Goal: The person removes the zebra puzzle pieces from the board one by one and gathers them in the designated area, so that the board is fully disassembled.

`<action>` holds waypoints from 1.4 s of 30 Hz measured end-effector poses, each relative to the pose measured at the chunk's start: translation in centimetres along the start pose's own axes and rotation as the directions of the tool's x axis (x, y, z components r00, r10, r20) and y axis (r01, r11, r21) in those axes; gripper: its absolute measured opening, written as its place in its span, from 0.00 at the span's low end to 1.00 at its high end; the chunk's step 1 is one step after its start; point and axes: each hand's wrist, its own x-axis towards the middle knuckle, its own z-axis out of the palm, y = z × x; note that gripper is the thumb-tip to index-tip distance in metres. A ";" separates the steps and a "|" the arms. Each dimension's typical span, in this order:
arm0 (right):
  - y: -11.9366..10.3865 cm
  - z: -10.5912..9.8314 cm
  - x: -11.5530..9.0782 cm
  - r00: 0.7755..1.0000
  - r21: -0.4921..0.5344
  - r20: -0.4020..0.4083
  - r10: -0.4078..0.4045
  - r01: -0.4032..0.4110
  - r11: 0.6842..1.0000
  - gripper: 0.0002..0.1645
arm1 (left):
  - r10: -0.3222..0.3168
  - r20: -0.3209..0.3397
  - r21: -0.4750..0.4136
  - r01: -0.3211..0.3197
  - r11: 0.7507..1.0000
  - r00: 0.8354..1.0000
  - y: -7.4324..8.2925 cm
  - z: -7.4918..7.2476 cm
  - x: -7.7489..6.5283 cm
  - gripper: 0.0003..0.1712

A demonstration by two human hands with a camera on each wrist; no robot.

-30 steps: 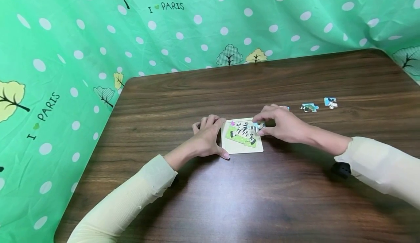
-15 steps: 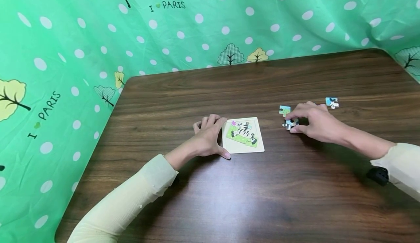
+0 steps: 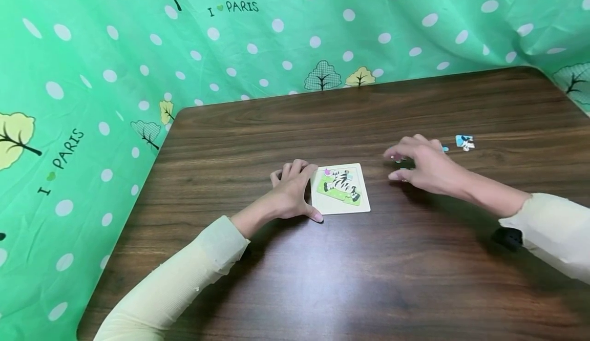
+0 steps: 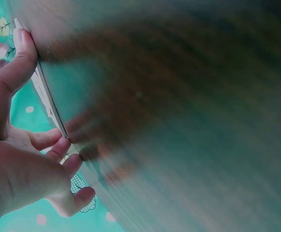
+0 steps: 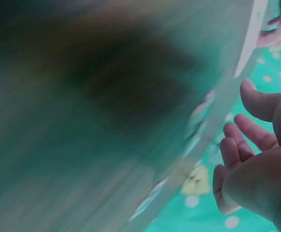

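Note:
My left hand (image 3: pixel 290 192) holds a pale square puzzle board (image 3: pixel 327 205) by its left side, thumb at the near corner and fingers at the far one. On the board lie joined pieces (image 3: pixel 341 191) with a zebra's striped body on green. To the right, my right hand (image 3: pixel 424 162) hovers over puzzle pieces on the table. Its thumb and index finger stand apart, nothing visibly held between them. Bits of a puzzle piece (image 3: pixel 403 169) show by the thumb; the hand hides most of the pieces there. In the right wrist view, pieces (image 5: pixel 198 118) lie below the right fingers.
A blue and white puzzle piece (image 3: pixel 465 143) lies beyond the right hand. The blue tab of another piece (image 3: pixel 444 149) peeks out behind the knuckles. The brown wooden table (image 3: pixel 276 274) ends at a green dotted curtain (image 3: pixel 258 39).
My right hand first held a puzzle piece over the board, then carried it right to the table beside another piece. It has now let go and its fingers are spread. The left hand stays put.

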 end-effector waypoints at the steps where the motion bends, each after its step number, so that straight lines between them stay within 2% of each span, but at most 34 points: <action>1: -0.6 0.1 0.4 1.000 0.017 0.002 0.003 -0.003 1.000 0.23 | 0.000 0.000 0.000 0.000 1.000 1.000 0.0 0.0 0.0 0.67; 8: -4.0 2.1 3.1 0.999 0.066 0.037 -0.028 0.026 0.997 0.20 | -0.001 0.002 -0.006 0.001 1.000 1.000 0.1 0.0 -0.1 0.67; 13: -5.3 4.0 3.8 0.997 -0.018 0.074 -0.011 0.012 1.000 0.21 | 0.004 -0.002 -0.003 -0.004 1.000 1.000 0.3 -0.1 -0.1 0.66; 16: -5.7 4.7 3.9 0.998 -0.075 0.068 0.007 -0.002 0.997 0.21 | 0.009 -0.003 0.000 -0.009 1.000 1.000 0.4 -0.2 -0.1 0.66; 19: -6.0 5.0 3.9 0.997 -0.084 0.066 0.035 -0.030 0.996 0.19 | 0.010 -0.002 0.002 -0.010 1.000 1.000 0.4 -0.3 -0.1 0.66; 23: -6.3 5.1 4.0 0.992 -0.037 0.088 0.095 -0.092 0.995 0.18 | 0.007 -0.003 0.006 -0.007 1.000 1.000 0.5 -0.3 -0.1 0.65; 30: -6.9 5.3 4.5 0.968 0.038 0.161 0.192 -0.201 0.979 0.18 | 0.008 0.007 -0.002 -0.008 1.000 1.000 0.5 -0.4 -0.1 0.65; 37: -7.2 5.6 4.7 0.962 0.058 0.195 0.190 -0.205 0.977 0.21 | 0.001 0.016 -0.002 -0.001 1.000 1.000 0.3 -0.2 -0.1 0.66; 42: -7.0 5.7 4.3 0.978 0.098 0.172 0.121 -0.139 0.985 0.22 | -0.004 0.018 0.003 0.004 1.000 1.000 0.2 -0.1 -0.1 0.66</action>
